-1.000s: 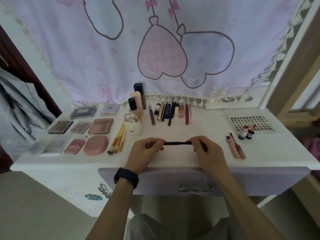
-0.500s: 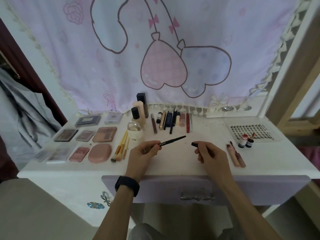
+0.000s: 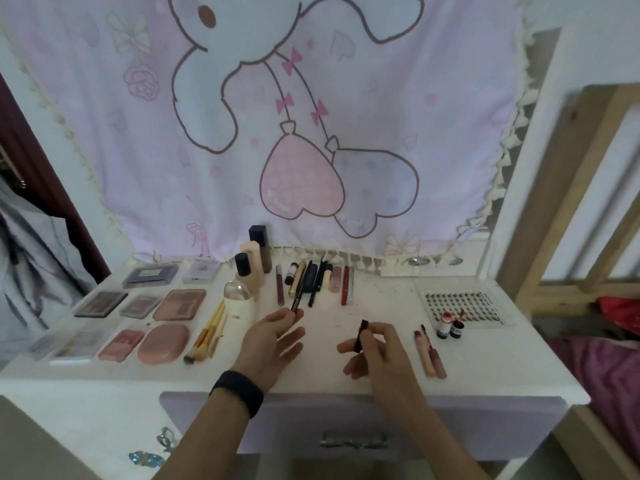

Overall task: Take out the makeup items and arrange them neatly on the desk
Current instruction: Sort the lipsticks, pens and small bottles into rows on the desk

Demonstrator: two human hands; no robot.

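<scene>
Left hand (image 3: 273, 341), black band at wrist, pinched slim black pencil (image 3: 300, 295) by its near end between thumb and fingertips; other fingers loose. Pencil angled up and away, far tip over the row of pens (image 3: 317, 280) at the desk's far middle. Right hand (image 3: 375, 348) gripped short dark cap (image 3: 361, 336), upright, between thumb and forefinger; hands apart, cap well clear of pencil.

White desk (image 3: 485, 368), matte, speckled. Left side: flat rectangular palettes (image 3: 180, 304) in browns and pinks, one rounded pink compact (image 3: 163, 342). Beside these, bundle of yellow-handled brushes (image 3: 207, 332), bristles near. Behind brushes, cream bottle (image 3: 240, 304) with glossy domed cap; taller bottles farther back. Right of hands, two pale tubes (image 3: 429, 351) side by side, then two small vials (image 3: 449, 326), then clear tray of lashes (image 3: 462, 303). Pink cartoon cloth (image 3: 138, 133) with tasselled edge hung behind.
</scene>
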